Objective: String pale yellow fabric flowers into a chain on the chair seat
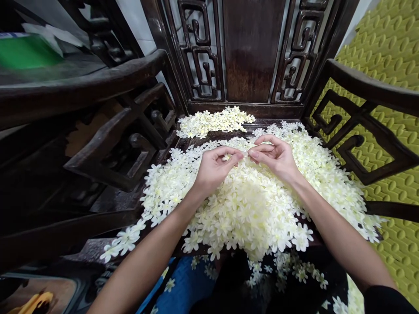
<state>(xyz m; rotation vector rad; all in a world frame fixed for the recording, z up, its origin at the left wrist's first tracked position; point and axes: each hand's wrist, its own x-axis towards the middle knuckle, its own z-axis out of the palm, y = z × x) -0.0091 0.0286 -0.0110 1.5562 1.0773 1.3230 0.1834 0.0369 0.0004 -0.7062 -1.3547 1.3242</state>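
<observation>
A large heap of small white flowers [242, 209] with pale yellow centres covers the seat of a dark wooden chair. Over the middle of the heap, my left hand [218, 168] is closed, thumb and forefinger pinched together. A white flower [226, 157] shows in the gap between them; whether it is held or lies behind I cannot tell. Facing it, my right hand [275, 157] pinches too, its fingertips almost touching those of the left. A tiny pale piece [245, 154] sits between the two sets of fingertips, too small to name.
A separate flower pile [214, 122] lies at the back of the seat. Carved armrests [131, 74] and a tall backrest [255, 52] enclose it. Yellow padded matting [386, 56] covers the right side. A green object [28, 51] is at upper left. Loose flowers lie on my lap.
</observation>
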